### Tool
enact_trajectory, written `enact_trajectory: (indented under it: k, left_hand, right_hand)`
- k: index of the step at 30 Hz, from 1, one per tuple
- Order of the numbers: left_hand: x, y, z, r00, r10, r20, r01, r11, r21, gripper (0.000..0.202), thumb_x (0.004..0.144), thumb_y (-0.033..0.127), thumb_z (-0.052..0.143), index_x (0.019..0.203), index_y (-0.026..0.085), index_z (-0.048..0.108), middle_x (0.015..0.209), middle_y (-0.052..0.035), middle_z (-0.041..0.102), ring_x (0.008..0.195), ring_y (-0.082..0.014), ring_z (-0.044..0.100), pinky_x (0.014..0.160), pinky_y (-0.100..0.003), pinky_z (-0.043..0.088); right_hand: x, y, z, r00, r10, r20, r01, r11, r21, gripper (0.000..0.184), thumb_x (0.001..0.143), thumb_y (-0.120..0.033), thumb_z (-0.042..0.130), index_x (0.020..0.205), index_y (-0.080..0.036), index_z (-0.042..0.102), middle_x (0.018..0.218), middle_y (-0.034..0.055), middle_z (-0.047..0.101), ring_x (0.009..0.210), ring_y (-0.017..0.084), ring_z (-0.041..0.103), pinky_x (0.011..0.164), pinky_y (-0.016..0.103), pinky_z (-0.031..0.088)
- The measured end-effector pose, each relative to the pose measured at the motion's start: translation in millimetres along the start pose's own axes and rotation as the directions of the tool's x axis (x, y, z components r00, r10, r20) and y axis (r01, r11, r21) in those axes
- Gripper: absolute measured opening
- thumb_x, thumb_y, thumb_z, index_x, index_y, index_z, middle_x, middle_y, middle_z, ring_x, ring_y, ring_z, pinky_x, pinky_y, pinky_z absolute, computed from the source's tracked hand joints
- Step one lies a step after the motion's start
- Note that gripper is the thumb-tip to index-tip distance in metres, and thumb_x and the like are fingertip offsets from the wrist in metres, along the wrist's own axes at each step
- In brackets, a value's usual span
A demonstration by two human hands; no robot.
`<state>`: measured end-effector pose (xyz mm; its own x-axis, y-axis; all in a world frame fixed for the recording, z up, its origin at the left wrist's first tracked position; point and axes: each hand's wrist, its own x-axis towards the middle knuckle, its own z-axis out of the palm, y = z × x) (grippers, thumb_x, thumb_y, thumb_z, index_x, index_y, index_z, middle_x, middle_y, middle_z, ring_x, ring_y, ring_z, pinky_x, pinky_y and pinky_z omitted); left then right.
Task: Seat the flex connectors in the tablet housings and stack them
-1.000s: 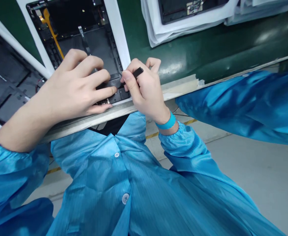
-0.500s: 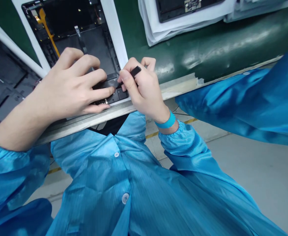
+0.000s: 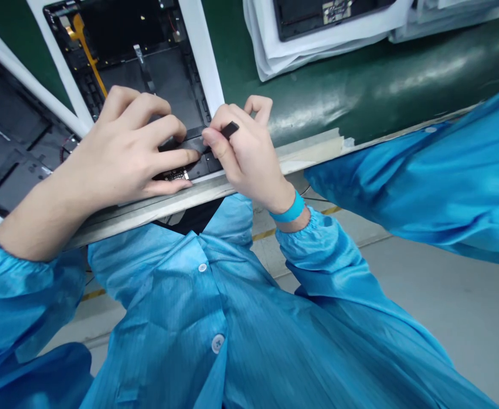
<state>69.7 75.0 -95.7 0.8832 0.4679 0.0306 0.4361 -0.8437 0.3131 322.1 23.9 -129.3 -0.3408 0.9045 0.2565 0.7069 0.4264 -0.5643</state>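
An opened black tablet housing (image 3: 168, 76) lies on a white sheet at the table's near edge, with an orange flex cable (image 3: 88, 54) along its left side. My left hand (image 3: 134, 142) rests across its near end, fingers spread, with fingertips touching the parts by the lower corner. Just right of those fingertips, my right hand (image 3: 249, 147) is closed in a pinch on a thin black flat-ended stick (image 3: 230, 130). The stick's upper end sticks out above the thumb; its lower end is hidden by the fingers. Part of a small circuit board (image 3: 179, 173) shows under my left hand.
Another opened black housing (image 3: 11, 125) lies at the left. At the top right a further tablet housing (image 3: 313, 23) sits on stacked white sheets (image 3: 270, 59). The green mat (image 3: 360, 85) ends at a taped table edge (image 3: 313, 149). A person's blue sleeve (image 3: 423, 182) is at the right.
The black stick's upper end has dropped slightly toward the right hand's thumb and fingers. My left hand stays on the housing. The table shifts slightly right and down in view.
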Motion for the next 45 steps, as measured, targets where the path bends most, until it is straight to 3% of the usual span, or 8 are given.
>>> enact_trajectory:
  k: [5,13,20,28,32,36,40,45]
  left_hand:
    - [3,0,-4.4,0.998,0.019,0.055,-0.019,1.000,-0.003,0.059,0.120,0.068,0.047,0.134,0.022,0.079,0.136,-0.0117,0.067,0.150,-0.0475,0.055,0.122,-0.084,0.034]
    - [1,0,-0.5,0.999,0.040,0.036,-0.041,0.999,0.034,0.053,0.120,0.065,0.048,0.134,0.024,0.078,0.137,-0.0113,0.068,0.152,-0.0451,0.056,0.126,-0.083,0.036]
    - [1,0,0.9,0.998,0.046,0.051,-0.053,0.990,0.128,0.060,0.122,0.065,0.040,0.131,0.020,0.078,0.137,-0.0129,0.069,0.151,-0.0437,0.056,0.125,-0.081,0.043]
    - [3,3,-0.8,1.000,0.006,0.002,-0.006,1.000,0.007,0.055,0.119,0.067,0.051,0.125,0.021,0.081,0.131,-0.0129,0.073,0.146,-0.0451,0.060,0.123,-0.082,0.043]
    - [0,2,1.1,1.000,0.022,0.022,-0.023,0.998,0.065,0.053,0.121,0.063,0.049,0.130,0.022,0.080,0.136,-0.0138,0.071,0.149,-0.0450,0.059,0.124,-0.080,0.044]
    - [-4,-2,6.3,0.996,0.086,-0.035,-0.082,0.992,0.095,0.053,0.122,0.065,0.046,0.142,0.025,0.074,0.142,-0.0098,0.068,0.152,-0.0406,0.059,0.128,-0.074,0.045]
    - [-4,-5,7.4,0.996,0.062,-0.062,-0.061,0.998,0.016,0.058,0.120,0.071,0.048,0.154,0.028,0.068,0.148,-0.0079,0.065,0.156,-0.0436,0.056,0.130,-0.077,0.040]
    - [0,-5,4.2,1.000,0.023,-0.005,-0.023,0.998,-0.063,0.055,0.119,0.070,0.053,0.157,0.033,0.068,0.159,-0.0060,0.061,0.163,-0.0464,0.049,0.135,-0.078,0.029]
  right_hand:
    - [-3,-2,-5,0.997,0.072,-0.021,-0.068,0.987,0.146,0.049,0.122,-0.053,0.024,0.097,-0.030,0.059,0.087,0.0038,0.071,0.088,0.026,0.067,0.114,0.053,0.046]
    - [-3,0,-3,0.996,0.091,-0.017,-0.088,0.988,0.130,0.044,0.120,-0.049,0.028,0.098,-0.032,0.062,0.086,0.0045,0.070,0.095,0.029,0.069,0.114,0.055,0.046]
    - [0,5,1,0.999,-0.034,0.015,0.034,0.999,0.016,0.063,0.119,-0.065,0.008,0.098,-0.029,0.056,0.099,0.0082,0.073,0.100,0.027,0.066,0.114,0.053,0.044]
    - [-2,2,-4,0.999,0.049,-0.005,-0.048,0.991,0.128,0.059,0.120,-0.063,0.014,0.096,-0.030,0.056,0.092,0.0052,0.074,0.092,0.026,0.066,0.114,0.054,0.046]
    - [-2,6,-1,0.999,0.032,-0.007,-0.030,0.988,0.149,0.057,0.120,-0.064,0.020,0.098,-0.030,0.060,0.091,0.0053,0.073,0.092,0.027,0.069,0.116,0.056,0.046]
    - [-4,12,-3,0.995,0.094,-0.035,-0.085,0.977,0.196,0.062,0.122,-0.063,0.019,0.103,-0.027,0.066,0.094,0.0051,0.072,0.100,0.028,0.071,0.121,0.058,0.045]
    - [-5,13,-9,0.991,0.133,-0.011,-0.126,0.962,0.242,0.057,0.124,-0.058,0.027,0.105,-0.024,0.069,0.099,0.0048,0.073,0.106,0.025,0.071,0.127,0.055,0.043]
    - [-3,11,-9,0.996,0.091,-0.021,-0.084,0.972,0.220,0.054,0.124,-0.054,0.028,0.101,-0.026,0.068,0.095,0.0031,0.073,0.096,0.022,0.067,0.121,0.050,0.044]
